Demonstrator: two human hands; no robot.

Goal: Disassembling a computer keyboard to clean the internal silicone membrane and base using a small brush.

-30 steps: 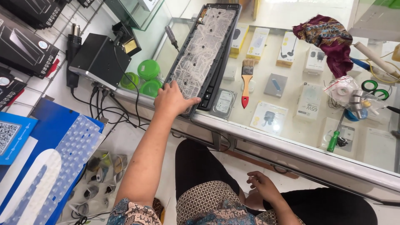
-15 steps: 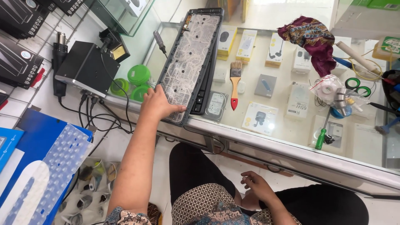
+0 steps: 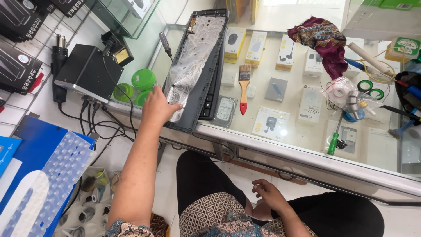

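Observation:
An opened black keyboard shell [image 3: 213, 77] lies lengthwise on the glass counter [image 3: 307, 159], with a clear membrane sheet [image 3: 193, 57] spread over it. My left hand [image 3: 158, 107] reaches up to the shell's near left corner. Its thumb lies on the sheet's crumpled near end and its fingers curl at the edge, pinching the sheet. My right hand [image 3: 267, 198] rests low on my lap with loosely bent fingers and holds nothing.
Right of the keyboard lie a hard drive [image 3: 226, 109] and a red-handled brush [image 3: 244, 87]; further right are a green screwdriver [image 3: 333, 142], a bag of parts [image 3: 346, 98] and a maroon cloth [image 3: 324, 41]. Green lids [image 3: 143, 80] and a black box [image 3: 87, 72] with cables sit left.
My left hand has slid from the middle of the keyboard's near end to its left corner and closed on the sheet. The right hand stays on my lap.

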